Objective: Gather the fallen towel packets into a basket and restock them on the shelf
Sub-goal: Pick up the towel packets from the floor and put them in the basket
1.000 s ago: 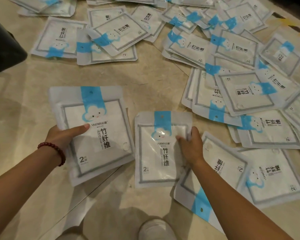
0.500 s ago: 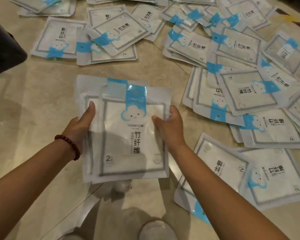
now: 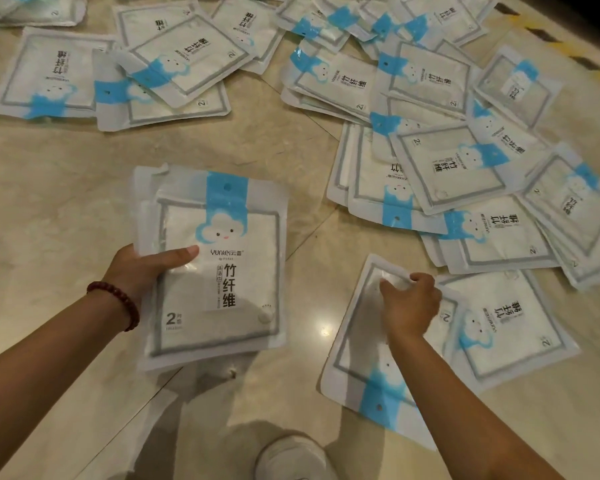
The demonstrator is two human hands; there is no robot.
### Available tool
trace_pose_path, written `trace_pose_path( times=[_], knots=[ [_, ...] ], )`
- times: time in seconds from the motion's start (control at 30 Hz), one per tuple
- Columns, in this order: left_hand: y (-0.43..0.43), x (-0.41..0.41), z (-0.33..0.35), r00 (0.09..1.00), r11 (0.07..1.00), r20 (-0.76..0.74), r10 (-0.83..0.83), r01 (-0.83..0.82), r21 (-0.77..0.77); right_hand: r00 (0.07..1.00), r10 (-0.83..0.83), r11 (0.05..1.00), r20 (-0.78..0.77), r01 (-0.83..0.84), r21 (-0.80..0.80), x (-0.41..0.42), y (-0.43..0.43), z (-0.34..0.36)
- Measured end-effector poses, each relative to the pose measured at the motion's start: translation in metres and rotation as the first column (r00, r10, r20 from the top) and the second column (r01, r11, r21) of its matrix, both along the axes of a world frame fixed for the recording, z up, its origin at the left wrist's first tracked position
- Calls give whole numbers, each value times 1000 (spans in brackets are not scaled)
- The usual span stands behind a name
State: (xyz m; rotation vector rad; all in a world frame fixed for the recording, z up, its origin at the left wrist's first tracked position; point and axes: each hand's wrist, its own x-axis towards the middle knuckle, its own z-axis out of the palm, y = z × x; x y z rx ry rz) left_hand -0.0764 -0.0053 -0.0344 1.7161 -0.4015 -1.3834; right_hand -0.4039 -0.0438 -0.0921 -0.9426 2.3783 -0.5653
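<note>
My left hand [image 3: 142,268] holds a small stack of white towel packets [image 3: 219,271] with a blue cloud strip, lifted just above the floor, thumb across the front. My right hand [image 3: 409,303] pinches the top edge of another packet [image 3: 357,344] that lies upside down on the floor at the lower right. Beside it lies one more packet [image 3: 506,327]. Several loose packets [image 3: 447,161] are piled to the right and across the far side. No basket or shelf is in view.
The floor is glossy beige tile [image 3: 66,202]. A group of packets [image 3: 118,74] lies at the far left. My shoe tip [image 3: 291,459] shows at the bottom centre. A yellow and black striped edge [image 3: 568,46] runs along the top right.
The right hand laid a floor packet on the left hand's packet, let go of the stack, and moved right and down to grip another packet. The left hand now holds the stack alone.
</note>
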Motion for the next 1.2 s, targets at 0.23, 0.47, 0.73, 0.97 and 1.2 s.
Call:
trace_pose_path(
  times=[0.23,0.47,0.73,0.97,1.2],
  knots=[
    [-5,-4,-5,999,1000,-34,2,-3,-11,796,544,826,-267,-451,340,-66,12,-12],
    [0,6,-2,999,999,9,38,-38,4,629,725,683,-280,-607,405,-47,-17,8],
    [11,37,2,986,989,84,144,-145,10,952,76,993,297,-101,69,11,-21,4],
    [12,51,7,971,980,129,200,-199,-18,868,496,802,27,-469,370,25,-10,4],
    [24,56,2,972,975,85,218,-221,27,721,669,740,-179,-627,242,52,-47,5]
  ],
)
